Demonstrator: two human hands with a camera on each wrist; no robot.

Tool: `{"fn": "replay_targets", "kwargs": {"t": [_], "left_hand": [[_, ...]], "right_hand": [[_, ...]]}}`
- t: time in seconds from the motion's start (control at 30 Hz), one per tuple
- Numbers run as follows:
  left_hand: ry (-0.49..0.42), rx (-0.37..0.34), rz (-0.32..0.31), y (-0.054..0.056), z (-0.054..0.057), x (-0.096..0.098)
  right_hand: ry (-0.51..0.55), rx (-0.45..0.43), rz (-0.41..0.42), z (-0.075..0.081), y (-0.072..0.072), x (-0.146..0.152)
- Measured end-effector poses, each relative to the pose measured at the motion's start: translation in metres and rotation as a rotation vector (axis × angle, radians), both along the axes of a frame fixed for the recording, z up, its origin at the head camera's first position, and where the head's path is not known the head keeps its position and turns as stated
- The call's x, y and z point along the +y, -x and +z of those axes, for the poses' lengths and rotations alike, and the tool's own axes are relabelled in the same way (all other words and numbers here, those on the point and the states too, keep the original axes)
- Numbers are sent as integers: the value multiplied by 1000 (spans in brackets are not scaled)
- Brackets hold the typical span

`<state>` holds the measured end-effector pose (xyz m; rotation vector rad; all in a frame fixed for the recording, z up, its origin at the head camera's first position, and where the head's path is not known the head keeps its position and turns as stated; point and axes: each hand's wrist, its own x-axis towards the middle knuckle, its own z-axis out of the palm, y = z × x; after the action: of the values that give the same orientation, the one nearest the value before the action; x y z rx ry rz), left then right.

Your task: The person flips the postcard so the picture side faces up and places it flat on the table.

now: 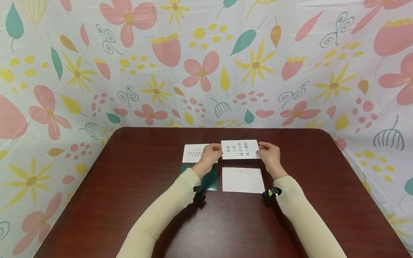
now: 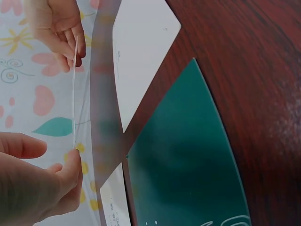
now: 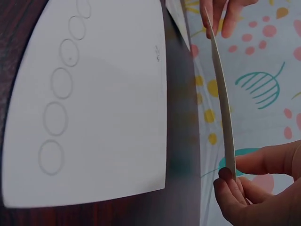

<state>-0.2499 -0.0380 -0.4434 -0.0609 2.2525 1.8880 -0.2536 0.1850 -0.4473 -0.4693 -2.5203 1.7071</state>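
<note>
Holding lettered card [image 1: 240, 149] near table's [image 1: 138, 147] far edge, left hand [image 1: 210, 156] and right hand [image 1: 270, 154] pinching its ends; placing probably needs level lowering

White card [image 1: 240, 149], printed with dark characters, slightly bowed, raised above a table [image 1: 96, 204]

The reddish-brown, wood-grained desk [image 1: 238, 222] has rounded far corners. Around the middle of the group lying on it, a printed white card [image 1: 193, 153] sits at ten o'clock, a glossy green card [image 1: 211, 179] at eight, a circle-marked white card [image 1: 243, 181] at four.
</note>
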Motion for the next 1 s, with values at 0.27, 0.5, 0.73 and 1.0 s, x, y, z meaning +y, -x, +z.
{"fn": "replay_targets", "kwargs": {"t": [0.27,0.5,0.73,1.0], "left_hand": [[42,-29,-22,1,-1,2],[88,-71,-38,1,-8,5],[91,-65,-50,0,-9,6],[92,-74,-79,-3,-7,7]], "right_hand": [[-10,-59,20,-4,-1,4],[13,-119,72,-8,-2,6],[7,-138,108,-8,-3,4],[7,-160,134,-8,-5,3]]}}
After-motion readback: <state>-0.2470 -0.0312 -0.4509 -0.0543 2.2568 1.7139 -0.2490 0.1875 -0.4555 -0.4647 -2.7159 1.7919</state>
